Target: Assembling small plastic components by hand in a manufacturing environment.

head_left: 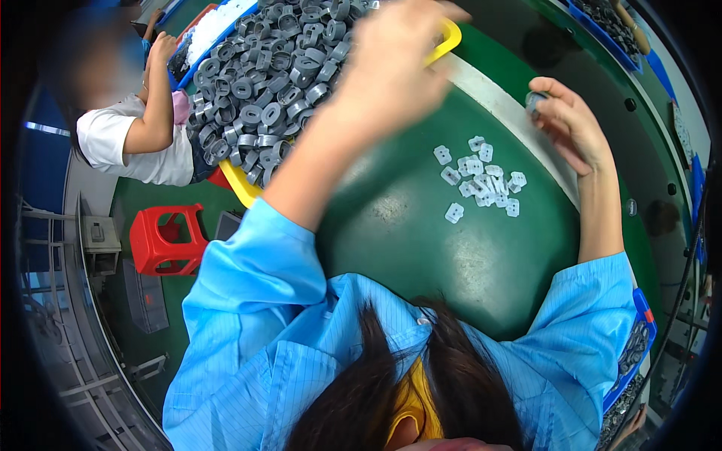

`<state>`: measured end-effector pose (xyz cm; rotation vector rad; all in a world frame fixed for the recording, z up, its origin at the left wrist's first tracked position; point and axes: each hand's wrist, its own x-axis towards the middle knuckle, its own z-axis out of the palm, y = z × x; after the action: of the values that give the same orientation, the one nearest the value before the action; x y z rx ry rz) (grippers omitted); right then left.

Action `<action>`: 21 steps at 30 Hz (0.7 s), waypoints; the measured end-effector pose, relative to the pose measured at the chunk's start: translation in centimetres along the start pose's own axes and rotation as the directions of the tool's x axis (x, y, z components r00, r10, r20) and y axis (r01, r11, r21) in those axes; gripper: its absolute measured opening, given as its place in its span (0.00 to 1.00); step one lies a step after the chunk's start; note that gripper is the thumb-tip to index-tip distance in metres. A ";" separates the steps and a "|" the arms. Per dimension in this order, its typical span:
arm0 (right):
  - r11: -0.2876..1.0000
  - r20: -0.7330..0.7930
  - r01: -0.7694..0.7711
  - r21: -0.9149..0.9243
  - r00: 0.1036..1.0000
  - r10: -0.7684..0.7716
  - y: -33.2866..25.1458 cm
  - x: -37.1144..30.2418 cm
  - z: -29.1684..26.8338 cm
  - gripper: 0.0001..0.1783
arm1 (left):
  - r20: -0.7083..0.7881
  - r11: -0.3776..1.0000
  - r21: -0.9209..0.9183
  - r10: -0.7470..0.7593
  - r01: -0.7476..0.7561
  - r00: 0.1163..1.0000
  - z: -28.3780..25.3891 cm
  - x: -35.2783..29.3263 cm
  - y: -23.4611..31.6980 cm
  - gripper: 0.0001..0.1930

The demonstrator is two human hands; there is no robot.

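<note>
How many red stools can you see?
1 plainly visible: the red stool on the floor at left. A red patch beside the co-worker may be another, mostly hidden.

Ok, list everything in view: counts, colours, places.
table: one, green, centre
small plates: about twenty, pale translucent, on table
tray: one, yellow, upper left
rings: many, grey, in tray
stool: one, red, left
bins: at least three, blue, upper left and right
co-worker: at least one, white top, upper left
small part: one, grey, upper right
sleeves: two, blue, lower half
left hand: one, bare, upper middle
right hand: one, bare, holding small part
</note>
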<state>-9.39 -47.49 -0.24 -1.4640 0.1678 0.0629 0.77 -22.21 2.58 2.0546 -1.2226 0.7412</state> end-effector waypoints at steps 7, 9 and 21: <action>0.997 -0.230 0.077 0.023 0.971 -0.070 1.6 1.9 -4.2 0.18 | 0.076 0.872 0.131 -0.483 0.472 0.872 -5.1 1.1 -6.9 0.19; 0.993 -0.261 0.026 -0.119 0.964 -0.057 1.9 2.2 -4.6 0.18 | -0.006 0.909 0.242 -0.348 0.339 0.937 -4.8 0.7 -5.9 0.17; 0.533 0.041 0.219 -0.817 0.945 -0.325 0.0 -0.5 2.3 0.10 | 0.180 0.979 -0.186 -0.050 0.084 0.982 3.0 -0.8 2.9 0.15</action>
<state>-9.73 -45.12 0.04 -2.4328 -0.0193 -0.2446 -1.74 -25.08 0.72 2.0211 -1.2605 0.3996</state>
